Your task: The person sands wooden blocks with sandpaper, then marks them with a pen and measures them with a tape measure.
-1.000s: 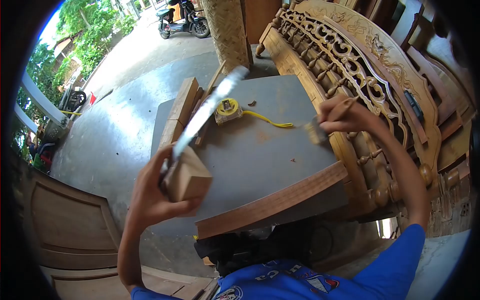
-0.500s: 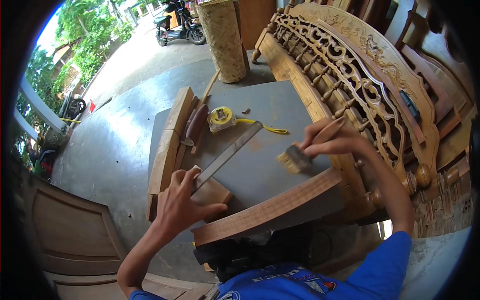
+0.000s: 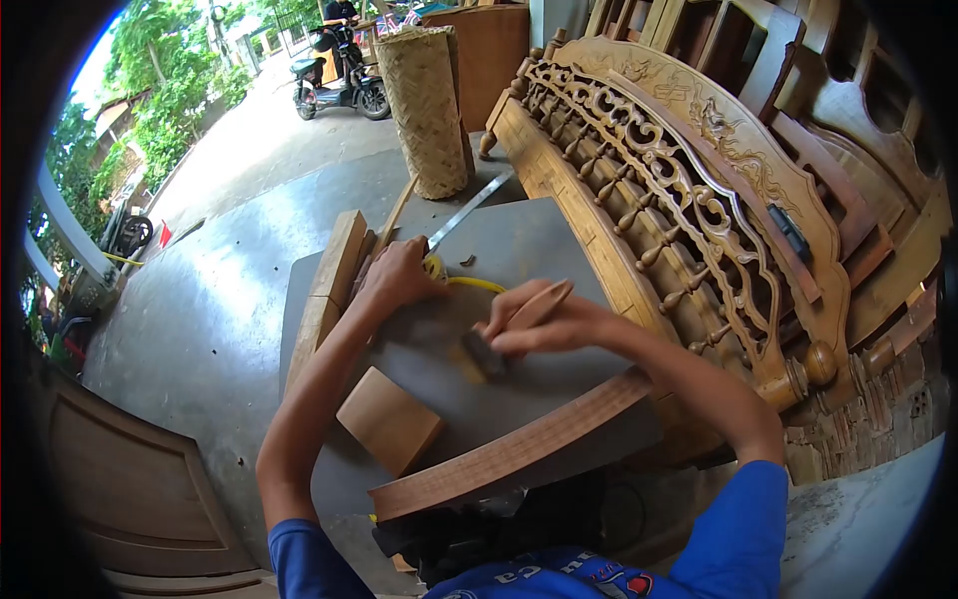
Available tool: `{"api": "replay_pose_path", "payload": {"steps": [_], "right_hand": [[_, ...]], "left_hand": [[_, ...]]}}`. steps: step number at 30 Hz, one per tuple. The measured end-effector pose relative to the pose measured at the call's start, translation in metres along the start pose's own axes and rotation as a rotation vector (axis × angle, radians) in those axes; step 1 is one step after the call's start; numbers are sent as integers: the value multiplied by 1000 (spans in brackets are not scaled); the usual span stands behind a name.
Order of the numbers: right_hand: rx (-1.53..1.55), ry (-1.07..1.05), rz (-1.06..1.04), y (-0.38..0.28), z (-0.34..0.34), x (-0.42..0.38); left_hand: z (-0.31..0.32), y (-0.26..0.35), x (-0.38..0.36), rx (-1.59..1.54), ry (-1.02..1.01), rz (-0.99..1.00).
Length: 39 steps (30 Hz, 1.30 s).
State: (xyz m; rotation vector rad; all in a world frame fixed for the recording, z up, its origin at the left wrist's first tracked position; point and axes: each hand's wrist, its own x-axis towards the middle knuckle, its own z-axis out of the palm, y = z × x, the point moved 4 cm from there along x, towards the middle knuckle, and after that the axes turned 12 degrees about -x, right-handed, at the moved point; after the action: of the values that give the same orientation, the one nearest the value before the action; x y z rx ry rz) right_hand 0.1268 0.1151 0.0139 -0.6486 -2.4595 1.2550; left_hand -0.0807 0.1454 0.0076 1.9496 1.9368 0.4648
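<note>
The short-sleeved blue shirt (image 3: 699, 569) bears white lettering (image 3: 513, 576)

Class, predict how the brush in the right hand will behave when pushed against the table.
The brush probably feels stiff along its wooden-looking handle. Its yellowish bristles, though blurred, would likely bend and spread.

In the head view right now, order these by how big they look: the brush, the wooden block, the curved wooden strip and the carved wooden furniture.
Largest to smallest:
1. Carved wooden furniture
2. Curved wooden strip
3. Wooden block
4. Brush, partly covered by the right hand
</note>
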Motion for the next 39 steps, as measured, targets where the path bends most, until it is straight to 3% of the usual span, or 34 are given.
{"api": "replay_pose_path", "payload": {"steps": [1, 2, 4, 6, 9, 12, 15, 17, 19, 22, 24, 25, 26, 29, 31, 32, 34, 36, 37, 39], "right_hand": [[93, 26, 150, 23, -12, 1], [99, 158, 162, 54, -41, -5], [40, 439, 513, 69, -94, -24], [-460, 546, 628, 37, -120, -34], [-65, 385, 215, 12, -75, -5], [119, -20, -72, -31, 9, 34], [365, -173, 59, 16, 24, 60], [240, 168, 244, 57, -39, 70], [-65, 326, 413, 104, -101, 84], [26, 294, 192, 29, -73, 80], [263, -67, -37, -5, -9, 79], [295, -250, 18, -15, 17, 75], [229, -254, -15, 0, 32, 81], [482, 175, 286, 68, -2, 112], [175, 507, 456, 81, -63, 121], [-120, 534, 427, 104, -92, 137], [-181, 435, 308, 99, -94, 150], [273, 187, 159, 21, -56, 123], [250, 23, 167, 18, -39, 124], [299, 129, 235, 59, -34, 144]], "left_hand": [[-1, -2, 3, -39, -1, 18], [-1, -9, 6, -77, -1, 27], [-5, -24, 5, -290, 26, 21], [-13, -32, 1, -644, 90, 13], [-39, -23, -14, -645, 130, 24], [-41, -48, -17, -667, 136, -12], [-49, -48, -38, -767, 169, -54], [-51, -59, -48, -898, 205, -93], [-59, -60, -59, -918, 211, -111], [-75, -45, -68, -958, 248, -98], [-77, -53, -61, -981, 256, -108], [-77, -56, -59, -993, 261, -113], [-74, -55, -59, -1010, 251, -132], [-77, -50, -66, -1043, 238, -179], [-68, -67, -62, -994, 189, -246], [-65, -69, -62, -984, 188, -257], [-58, -72, -62, -986, 169, -256], [-59, -63, -69, -1085, 187, -271], [-57, -58, -70, -1138, 188, -276], [-53, -60, -71, -1154, 148, -272]]}}
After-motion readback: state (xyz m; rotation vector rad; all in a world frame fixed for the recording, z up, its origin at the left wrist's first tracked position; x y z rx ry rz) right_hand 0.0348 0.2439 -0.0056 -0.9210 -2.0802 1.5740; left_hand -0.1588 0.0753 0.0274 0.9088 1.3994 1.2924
